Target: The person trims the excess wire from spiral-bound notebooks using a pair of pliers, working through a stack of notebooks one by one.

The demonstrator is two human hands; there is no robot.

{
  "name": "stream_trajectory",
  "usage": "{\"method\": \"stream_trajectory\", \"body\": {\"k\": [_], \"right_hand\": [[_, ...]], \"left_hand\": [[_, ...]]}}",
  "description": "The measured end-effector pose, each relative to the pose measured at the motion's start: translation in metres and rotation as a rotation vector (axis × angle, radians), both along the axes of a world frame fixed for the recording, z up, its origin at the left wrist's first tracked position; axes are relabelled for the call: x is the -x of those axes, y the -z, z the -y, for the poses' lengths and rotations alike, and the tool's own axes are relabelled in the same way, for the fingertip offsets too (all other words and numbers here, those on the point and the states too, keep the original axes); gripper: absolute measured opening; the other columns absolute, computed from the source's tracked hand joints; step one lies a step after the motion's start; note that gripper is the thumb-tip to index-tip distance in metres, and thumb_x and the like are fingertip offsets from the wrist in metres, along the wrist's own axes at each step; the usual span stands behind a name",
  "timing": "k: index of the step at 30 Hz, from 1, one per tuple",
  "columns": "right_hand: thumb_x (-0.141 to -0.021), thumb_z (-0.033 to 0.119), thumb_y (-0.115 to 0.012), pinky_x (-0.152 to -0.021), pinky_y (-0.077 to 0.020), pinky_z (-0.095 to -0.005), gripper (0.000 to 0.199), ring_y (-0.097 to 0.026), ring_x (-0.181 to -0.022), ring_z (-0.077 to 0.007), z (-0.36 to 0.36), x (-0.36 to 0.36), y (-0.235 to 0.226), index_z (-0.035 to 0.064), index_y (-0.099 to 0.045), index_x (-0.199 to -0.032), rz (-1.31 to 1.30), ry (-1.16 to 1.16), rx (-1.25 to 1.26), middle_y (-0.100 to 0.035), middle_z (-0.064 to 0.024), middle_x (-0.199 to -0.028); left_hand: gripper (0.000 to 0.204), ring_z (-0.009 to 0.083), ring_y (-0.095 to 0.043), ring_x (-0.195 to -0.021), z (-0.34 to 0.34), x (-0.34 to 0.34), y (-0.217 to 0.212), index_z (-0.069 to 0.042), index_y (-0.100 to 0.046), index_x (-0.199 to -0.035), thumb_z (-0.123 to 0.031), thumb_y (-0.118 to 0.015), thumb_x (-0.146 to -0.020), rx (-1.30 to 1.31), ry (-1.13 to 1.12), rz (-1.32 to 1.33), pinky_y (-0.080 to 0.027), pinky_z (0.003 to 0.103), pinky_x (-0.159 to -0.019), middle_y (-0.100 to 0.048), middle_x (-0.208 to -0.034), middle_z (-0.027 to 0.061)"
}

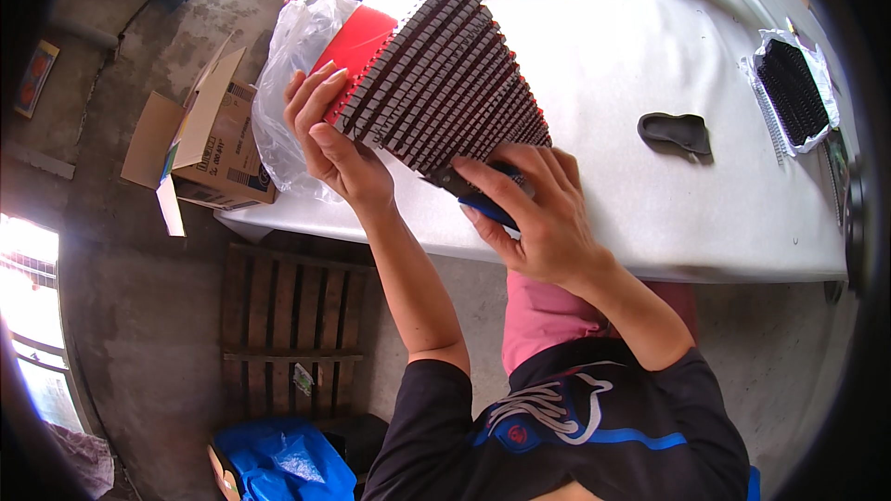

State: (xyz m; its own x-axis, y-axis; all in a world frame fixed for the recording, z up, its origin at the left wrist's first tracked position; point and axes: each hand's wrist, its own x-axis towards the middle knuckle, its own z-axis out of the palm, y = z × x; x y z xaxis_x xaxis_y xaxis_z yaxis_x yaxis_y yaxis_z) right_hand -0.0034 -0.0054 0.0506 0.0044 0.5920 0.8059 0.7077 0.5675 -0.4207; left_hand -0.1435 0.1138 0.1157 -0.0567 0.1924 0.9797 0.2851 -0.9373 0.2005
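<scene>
A thick stack of spiral-bound notebooks [450, 74] with red covers is tilted up above the near left part of the table. Dark binding wire runs in rows along its spines, which face me. My left hand [334, 134] grips the stack at its left end, thumb on the near side and fingers on the red cover. In my right hand [552, 209] is a hand tool with blue handles [489, 208], probably pliers or cutters. Its dark metal head touches or nearly touches the lower corner of the spines; the exact contact is hidden by my fingers.
A white-covered table [594, 65] bears a dark sole-shaped piece [675, 134] and black binding coils [792, 88] in white wrapping at right. At left are a clear plastic bag [283, 121] and an open cardboard box [223, 153]. A wooden pallet [295, 334] and a blue bag [278, 459] lie below.
</scene>
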Motion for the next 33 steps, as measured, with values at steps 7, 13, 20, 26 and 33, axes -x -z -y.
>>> {"method": "stream_trajectory", "body": {"k": [7,13,20,26,33], "right_hand": [[-0.077,0.026,-0.066,-0.084,-0.034,-0.0403,0.045,-0.049,-0.096,-0.0213,-0.007,0.002,-0.008,0.0208,-0.055,-0.12,0.034,0.026,0.004,-0.048,-0.006,-0.104],[-0.076,0.025,-0.067,-0.084,-0.0359,-0.0389,0.045,-0.051,-0.094,-0.0223,-0.005,0.001,-0.006,0.0185,-0.057,-0.119,0.032,0.039,0.008,-0.05,-0.0068,-0.105],[-0.077,0.026,-0.067,-0.088,-0.0341,-0.0402,0.045,-0.05,-0.095,-0.0223,-0.003,-0.003,0.001,0.0181,-0.056,-0.12,0.049,0.058,0.002,-0.049,-0.0073,-0.106],[-0.076,0.025,-0.068,-0.091,-0.0323,-0.0411,0.045,-0.05,-0.098,-0.0221,-0.006,-0.005,0.001,0.0193,-0.057,-0.12,0.035,0.043,-0.032,-0.049,-0.0067,-0.106],[-0.073,0.023,-0.069,-0.091,-0.0326,-0.0406,0.047,-0.051,-0.096,-0.0212,-0.012,-0.003,0.003,0.0225,-0.059,-0.119,0.095,0.044,-0.061,-0.05,-0.0052,-0.105]], "left_hand": [[0.051,0.0239,-0.049,-0.108,0.001,0.0,0.0,-0.002,-0.061,-0.098,-0.037,-0.024,-0.099,0.007,-0.024,-0.017,-0.027,0.044,-0.106,-0.06,-0.103,0.011],[0.051,0.0239,-0.049,-0.108,0.002,0.0,-0.002,-0.002,-0.061,-0.099,-0.037,-0.024,-0.099,-0.004,-0.009,-0.036,-0.027,0.044,-0.106,-0.06,-0.104,0.0109],[0.051,0.0238,-0.048,-0.109,0.001,0.0,-0.001,-0.001,-0.061,-0.099,-0.037,-0.025,-0.099,0.007,-0.005,-0.017,-0.027,0.043,-0.106,-0.06,-0.104,0.011],[0.051,0.0242,-0.048,-0.109,0.0,0.001,0.0,-0.001,-0.061,-0.1,-0.037,-0.024,-0.099,0.007,-0.011,-0.026,-0.027,0.044,-0.106,-0.06,-0.104,0.0106],[0.051,0.0243,-0.049,-0.109,-0.002,0.002,0.001,-0.001,-0.06,-0.101,-0.036,-0.022,-0.1,-0.001,-0.008,-0.023,-0.027,0.043,-0.106,-0.06,-0.104,0.0102]]}}
